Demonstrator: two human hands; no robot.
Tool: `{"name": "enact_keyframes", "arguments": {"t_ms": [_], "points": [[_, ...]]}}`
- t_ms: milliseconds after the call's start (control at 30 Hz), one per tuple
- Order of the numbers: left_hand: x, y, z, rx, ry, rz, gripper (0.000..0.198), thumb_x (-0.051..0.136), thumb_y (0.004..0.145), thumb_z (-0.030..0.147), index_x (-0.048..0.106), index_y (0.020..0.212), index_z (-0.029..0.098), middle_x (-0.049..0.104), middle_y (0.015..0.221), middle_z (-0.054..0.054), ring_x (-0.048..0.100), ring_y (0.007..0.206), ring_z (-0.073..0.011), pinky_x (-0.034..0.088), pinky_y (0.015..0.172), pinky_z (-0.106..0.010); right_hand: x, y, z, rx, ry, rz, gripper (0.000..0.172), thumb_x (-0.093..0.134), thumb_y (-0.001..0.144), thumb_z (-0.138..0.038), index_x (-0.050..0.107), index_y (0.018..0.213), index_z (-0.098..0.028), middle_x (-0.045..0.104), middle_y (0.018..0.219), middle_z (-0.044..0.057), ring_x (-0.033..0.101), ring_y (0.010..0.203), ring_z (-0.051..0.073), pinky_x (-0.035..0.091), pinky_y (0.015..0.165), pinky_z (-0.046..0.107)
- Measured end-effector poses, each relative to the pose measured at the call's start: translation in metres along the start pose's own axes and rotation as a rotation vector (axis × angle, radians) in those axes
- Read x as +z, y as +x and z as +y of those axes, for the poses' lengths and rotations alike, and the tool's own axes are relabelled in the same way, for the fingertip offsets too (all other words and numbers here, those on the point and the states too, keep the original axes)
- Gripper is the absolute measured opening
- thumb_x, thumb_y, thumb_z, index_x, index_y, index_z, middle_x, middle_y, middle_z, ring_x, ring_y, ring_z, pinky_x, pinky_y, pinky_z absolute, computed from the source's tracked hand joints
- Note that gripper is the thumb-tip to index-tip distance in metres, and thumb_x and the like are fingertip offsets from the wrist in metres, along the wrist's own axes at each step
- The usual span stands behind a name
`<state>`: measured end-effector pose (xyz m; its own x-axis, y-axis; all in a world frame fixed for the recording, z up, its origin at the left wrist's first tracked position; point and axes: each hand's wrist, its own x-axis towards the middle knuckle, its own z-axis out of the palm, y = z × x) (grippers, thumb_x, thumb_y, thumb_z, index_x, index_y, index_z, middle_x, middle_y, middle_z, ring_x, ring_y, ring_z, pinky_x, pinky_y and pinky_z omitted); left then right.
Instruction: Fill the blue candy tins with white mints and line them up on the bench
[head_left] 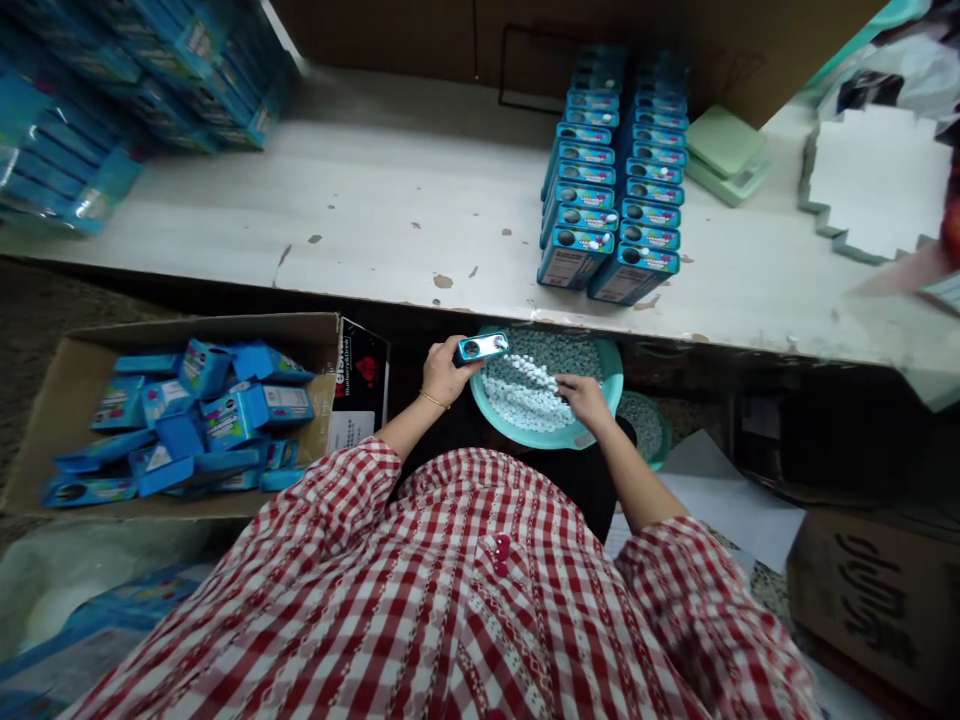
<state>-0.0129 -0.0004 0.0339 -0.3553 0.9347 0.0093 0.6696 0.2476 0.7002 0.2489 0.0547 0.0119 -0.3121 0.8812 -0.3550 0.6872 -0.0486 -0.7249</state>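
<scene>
My left hand [444,372] is shut on a small blue mint tin [480,348], which lies on its side with its lid end towards the tray. My right hand [585,400] rests its fingertips among the small white mints [521,395]. These lie heaped in a round teal tray [592,350], with pale green mints [555,350] beyond them. Whether my right fingers pinch any mints, I cannot tell.
Two rows of upright blue tins [611,200] stand on a worn white table [375,230] beyond the tray. An open cardboard box [82,420] of loose blue tins sits left, and a second teal bowl [643,425] sits right. Green pads [724,150] and a notched white board [877,180] lie far right.
</scene>
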Motion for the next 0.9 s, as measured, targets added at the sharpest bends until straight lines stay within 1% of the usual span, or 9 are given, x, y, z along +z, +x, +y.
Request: {"name": "enact_keyframes", "arguments": {"t_ms": [67,133,233,367,533,633,767,833,900], "points": [[0.008,0.000,0.004,0.026,0.011,-0.028,0.038,0.076,0.068,0.032,0.063,0.103,0.021,0.066,0.090,-0.004,0.057,0.089,-0.0202,0.046,0.082,-0.030,-0.026,-0.012,-0.012,-0.019,-0.014,-0.013,0.034,0.047,0.077,-0.018,0.073,0.099,-0.013,0.071,0.074,0.005,0.060,0.060,0.015,0.048,0.058,0.025],[0.018,-0.001,0.009,0.068,0.028,-0.070,0.037,0.075,0.069,0.030,0.064,0.103,0.022,0.066,0.091,-0.004,0.057,0.090,-0.0207,0.046,0.084,-0.031,-0.048,-0.024,-0.033,-0.082,-0.108,-0.024,0.035,0.046,0.079,-0.019,0.073,0.102,-0.017,0.072,0.079,0.005,0.062,0.067,0.016,0.049,0.064,0.027],[0.031,-0.004,0.018,0.121,0.062,-0.134,0.035,0.072,0.071,0.028,0.064,0.105,0.021,0.066,0.096,-0.005,0.056,0.094,-0.0223,0.045,0.085,-0.033,-0.066,-0.036,-0.074,-0.159,-0.429,-0.048,0.036,0.045,0.082,-0.015,0.073,0.104,-0.024,0.072,0.096,0.005,0.064,0.087,0.019,0.047,0.077,0.027],[0.040,-0.010,0.026,0.163,0.094,-0.175,0.034,0.070,0.072,0.026,0.063,0.105,0.023,0.066,0.102,-0.006,0.054,0.097,-0.0242,0.044,0.086,-0.036,-0.063,-0.044,-0.125,-0.086,-0.861,-0.145,0.038,0.042,0.085,-0.011,0.070,0.107,-0.025,0.069,0.102,0.010,0.063,0.093,0.022,0.045,0.078,0.029],[0.041,-0.013,0.026,0.167,0.110,-0.194,0.034,0.071,0.071,0.026,0.063,0.105,0.023,0.066,0.102,-0.006,0.053,0.098,-0.0251,0.044,0.086,-0.036,-0.052,-0.051,-0.157,-0.095,-0.957,-0.182,0.039,0.034,0.089,-0.012,0.070,0.104,-0.017,0.066,0.102,0.017,0.062,0.097,0.028,0.045,0.078,0.035],[0.039,-0.011,0.022,0.149,0.084,-0.176,0.034,0.071,0.071,0.025,0.064,0.104,0.022,0.066,0.099,-0.006,0.054,0.097,-0.0243,0.044,0.085,-0.035,-0.063,-0.055,-0.148,-0.087,-0.943,-0.154,0.038,0.035,0.089,-0.012,0.070,0.105,-0.019,0.065,0.103,0.016,0.062,0.097,0.028,0.046,0.077,0.034],[0.032,-0.009,0.012,0.114,0.029,-0.131,0.036,0.073,0.070,0.026,0.064,0.104,0.022,0.065,0.095,-0.005,0.055,0.093,-0.0219,0.045,0.084,-0.032,-0.075,-0.046,-0.088,0.041,-0.956,-0.073,0.042,0.037,0.088,-0.011,0.064,0.117,-0.024,0.064,0.110,0.012,0.063,0.093,0.024,0.046,0.074,0.031],[0.026,-0.009,0.007,0.088,0.008,-0.098,0.037,0.074,0.069,0.028,0.063,0.105,0.022,0.065,0.093,-0.004,0.055,0.091,-0.0210,0.045,0.083,-0.031,-0.067,-0.034,-0.051,0.132,-0.967,-0.063,0.044,0.035,0.088,-0.009,0.064,0.118,-0.021,0.064,0.110,0.014,0.063,0.093,0.023,0.047,0.074,0.030],[0.019,-0.009,0.003,0.065,-0.008,-0.066,0.038,0.074,0.069,0.030,0.063,0.104,0.022,0.065,0.092,-0.003,0.055,0.089,-0.0201,0.045,0.082,-0.030,-0.044,-0.018,-0.023,0.174,-0.921,-0.065,0.042,0.034,0.089,-0.008,0.066,0.114,-0.015,0.065,0.108,0.017,0.062,0.098,0.024,0.047,0.077,0.030]]}}
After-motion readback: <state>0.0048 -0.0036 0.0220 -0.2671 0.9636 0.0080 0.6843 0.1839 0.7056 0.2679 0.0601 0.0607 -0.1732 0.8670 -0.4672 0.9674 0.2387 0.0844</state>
